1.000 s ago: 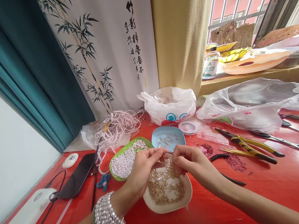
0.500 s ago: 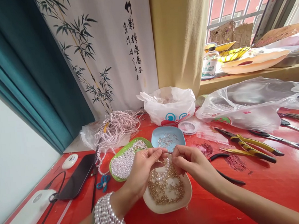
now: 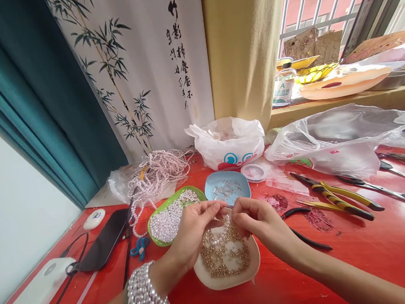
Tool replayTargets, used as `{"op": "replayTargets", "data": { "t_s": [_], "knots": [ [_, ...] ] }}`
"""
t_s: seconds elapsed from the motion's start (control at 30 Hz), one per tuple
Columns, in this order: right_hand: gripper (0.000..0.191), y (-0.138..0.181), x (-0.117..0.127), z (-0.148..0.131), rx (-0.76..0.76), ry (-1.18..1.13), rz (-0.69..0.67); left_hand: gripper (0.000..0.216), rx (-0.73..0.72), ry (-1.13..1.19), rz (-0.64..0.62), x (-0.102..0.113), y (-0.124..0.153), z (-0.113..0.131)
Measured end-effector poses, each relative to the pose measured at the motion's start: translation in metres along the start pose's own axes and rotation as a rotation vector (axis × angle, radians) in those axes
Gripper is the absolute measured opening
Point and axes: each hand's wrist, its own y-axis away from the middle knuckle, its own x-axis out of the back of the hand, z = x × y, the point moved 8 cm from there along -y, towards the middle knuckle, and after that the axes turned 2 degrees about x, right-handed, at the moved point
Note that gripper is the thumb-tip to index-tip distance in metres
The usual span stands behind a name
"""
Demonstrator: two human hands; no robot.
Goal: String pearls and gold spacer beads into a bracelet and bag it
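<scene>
My left hand (image 3: 200, 220) and my right hand (image 3: 253, 216) are close together above a white dish (image 3: 255, 265) of small gold beads (image 3: 230, 269). Thumb and fingers of each hand are pinched. A thin, dark sliver shows between the fingertips, too small to name. Some whitish beads show just beneath the fingers; whether they hang from the hands or lie in the dish, I cannot tell. Coils of silvery pearl beads (image 3: 144, 294) wrap my left wrist. Left of the dish sits a green tray (image 3: 152, 238) of white pearl beads (image 3: 169, 221). Behind the hands is a blue dish (image 3: 210, 182) with small metal pins (image 3: 227, 188).
Strung pearls (image 3: 161, 172) lie in a heap at back left. A phone (image 3: 104, 241), a white power bank (image 3: 27, 300) and a blue beaded piece (image 3: 140, 248) are at left. Yellow-black pliers (image 3: 337, 199), tweezers (image 3: 320, 205), scissors (image 3: 386, 190) and plastic bags (image 3: 228, 145) lie right and behind.
The sliver between the fingertips shows a little more clearly now. Both hands otherwise stay in the same place over the white dish, still pinched.
</scene>
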Motion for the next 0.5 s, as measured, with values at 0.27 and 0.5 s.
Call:
{"op": "replayTargets", "data": {
  "t_s": [0.27,0.5],
  "knots": [
    [0.010,0.0015,-0.0004,0.0026,0.000,-0.020,-0.005,0.015,0.005,0.004,0.008,-0.0001,0.0000,-0.0002],
    [0.011,0.0004,0.0011,0.0005,0.001,-0.001,0.021,0.017,0.010,0.001,0.010,-0.0001,0.0015,0.0002]
  ]
}}
